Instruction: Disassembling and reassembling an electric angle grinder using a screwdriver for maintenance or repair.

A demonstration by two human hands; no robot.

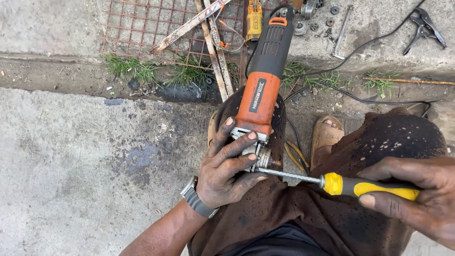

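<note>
The left hand (223, 167) at frame centre clamps its fingers around the metal head of an orange and grey angle grinder (261, 85), which lies along the knee toward the upper middle. The right hand (417, 194), lower right, is closed on a yellow-handled screwdriver (332, 183) whose tip meets the grinder head. A rusty wire mesh (142, 23) lies upper left, black pliers (424, 26) upper right.

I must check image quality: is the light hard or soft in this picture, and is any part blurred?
Head view: soft, even daylight, no hard shadows or glare; the left hand, orange grinder and screwdriver are sharp; the right hand at the edge looks slightly stretched.
</note>
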